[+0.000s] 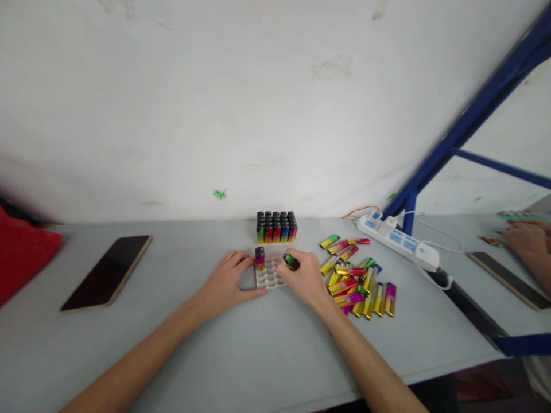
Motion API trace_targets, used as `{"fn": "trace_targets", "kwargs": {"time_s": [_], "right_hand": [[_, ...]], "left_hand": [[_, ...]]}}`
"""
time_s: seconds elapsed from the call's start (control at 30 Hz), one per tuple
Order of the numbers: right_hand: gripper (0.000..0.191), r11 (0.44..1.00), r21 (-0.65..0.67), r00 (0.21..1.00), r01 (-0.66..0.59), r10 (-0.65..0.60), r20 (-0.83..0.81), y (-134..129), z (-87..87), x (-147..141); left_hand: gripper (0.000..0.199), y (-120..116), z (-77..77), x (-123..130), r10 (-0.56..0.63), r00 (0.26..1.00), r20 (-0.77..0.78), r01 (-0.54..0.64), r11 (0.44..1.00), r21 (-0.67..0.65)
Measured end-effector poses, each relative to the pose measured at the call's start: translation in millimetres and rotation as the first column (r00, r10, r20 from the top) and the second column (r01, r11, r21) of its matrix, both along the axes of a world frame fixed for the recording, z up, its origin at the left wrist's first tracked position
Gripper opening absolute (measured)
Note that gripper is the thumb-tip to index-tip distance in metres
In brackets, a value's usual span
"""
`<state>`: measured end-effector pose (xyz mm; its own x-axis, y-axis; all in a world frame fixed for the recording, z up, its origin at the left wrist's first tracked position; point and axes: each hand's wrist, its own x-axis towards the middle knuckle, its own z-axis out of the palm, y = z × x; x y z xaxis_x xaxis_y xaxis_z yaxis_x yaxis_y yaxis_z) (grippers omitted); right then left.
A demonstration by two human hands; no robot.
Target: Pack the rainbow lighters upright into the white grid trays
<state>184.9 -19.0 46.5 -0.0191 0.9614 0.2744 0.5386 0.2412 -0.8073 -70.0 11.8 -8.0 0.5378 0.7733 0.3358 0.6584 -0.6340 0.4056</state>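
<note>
A small white tray [270,277] with rows of holes lies flat on the table. At its back left corner stand purple lighters [260,261] with black tops. My left hand [228,280] braces the tray's left side, fingertips by those lighters and thumb at the front corner. Pinched in my right hand [306,277], over the tray's right part, is a shiny green lighter [291,262], mostly hidden by the fingers. Just behind the tray, a block of upright lighters [276,228] in several colours stands in tight rows. Beside my right hand lies a loose pile of shiny coloured lighters [350,271].
A phone-like dark slab [107,272] lies at left, near red cloth [23,252]. At right are a white power strip [400,240] with cables and a blue metal frame [465,123]. Beyond it show another person's hand [527,240] and a second dark slab [510,279].
</note>
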Motion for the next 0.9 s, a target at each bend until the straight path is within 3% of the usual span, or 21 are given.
{"fn": "trace_targets", "kwargs": {"time_s": [0.2,0.37,0.57,0.73,0.9], "right_hand": [[0.035,1.0,0.016,1.0,0.0,0.0,-0.025,0.6,-2.6,1.6],[0.041,0.992,0.061,0.993,-0.11,0.112,-0.037,0.7,-0.6,7.3],[0.048,0.945,0.186,0.963,-0.268,0.261,0.059,2.4,-4.5,13.2],[0.053,0.966,0.06,0.964,-0.25,0.242,0.113,1.6,-9.6,9.3],[0.034,0.947,0.015,0.93,-0.321,0.312,0.196,4.3,-16.2,5.7]], "left_hand": [[0.066,0.3,0.6,0.2,0.003,1.0,-0.007,-0.003,1.0,0.002],[0.066,-0.7,1.2,1.6,0.008,1.0,-0.025,-0.008,1.0,-0.003],[0.064,-1.5,2.5,2.8,0.012,1.0,-0.017,-0.012,1.0,-0.01],[0.065,-0.9,2.3,3.1,0.012,1.0,-0.009,-0.012,1.0,-0.019],[0.065,-0.9,3.0,2.6,-0.004,1.0,-0.006,0.004,1.0,-0.02]]}}
